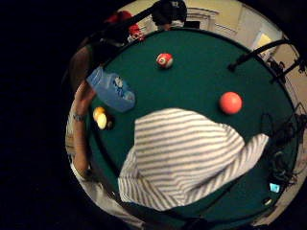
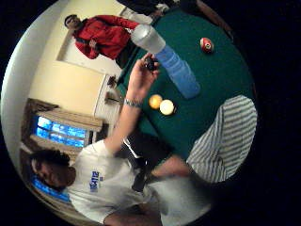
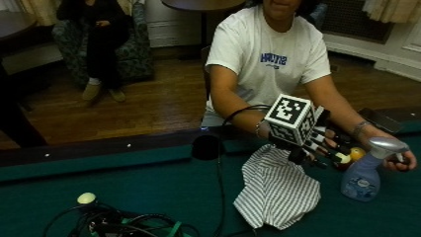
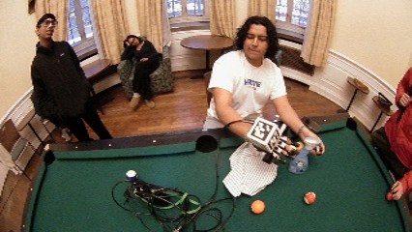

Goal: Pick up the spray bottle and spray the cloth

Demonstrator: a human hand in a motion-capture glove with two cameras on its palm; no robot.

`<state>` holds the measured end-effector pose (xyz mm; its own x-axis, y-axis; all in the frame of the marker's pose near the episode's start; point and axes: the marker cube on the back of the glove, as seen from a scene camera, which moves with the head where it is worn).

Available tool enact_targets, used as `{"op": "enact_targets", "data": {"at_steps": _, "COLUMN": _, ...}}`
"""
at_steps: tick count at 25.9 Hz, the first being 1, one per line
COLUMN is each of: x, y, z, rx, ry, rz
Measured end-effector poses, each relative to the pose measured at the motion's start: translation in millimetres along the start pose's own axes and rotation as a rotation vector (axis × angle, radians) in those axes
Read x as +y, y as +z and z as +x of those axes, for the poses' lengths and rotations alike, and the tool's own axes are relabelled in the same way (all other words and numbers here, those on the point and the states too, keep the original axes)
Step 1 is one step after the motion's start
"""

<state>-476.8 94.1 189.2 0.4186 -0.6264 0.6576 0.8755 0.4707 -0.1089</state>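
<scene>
Striped cloth [image 3: 276, 190] lies on green felt [image 3: 131, 182]; gloved right hand [image 3: 315, 143] hovers above it, fingers apart; bare hand [image 3: 401, 160] grips the bottle [image 3: 365, 173].

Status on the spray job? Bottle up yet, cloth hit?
Done: nothing that shows. The spray bottle stands on the green felt beside the striped cloth. In hand: the bare hand grips the bottle's trigger head, while the gloved right hand hovers over the cloth holding nothing. Left: lifting the bottle and spraying the cloth; no wet patch is visible.
</scene>
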Motion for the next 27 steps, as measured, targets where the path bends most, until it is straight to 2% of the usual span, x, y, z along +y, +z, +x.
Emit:
{"op": "enact_targets", "data": {"at_steps": 13, "x": 80, "y": -34, "z": -22, "rx": 0.197, "ry": -0.132, "rz": -0.122}}
{"op": "enact_targets", "data": {"at_steps": 27, "x": 132, "y": -50, "z": -2, "rx": 0.221, "ry": -0.098, "rz": -0.149}}
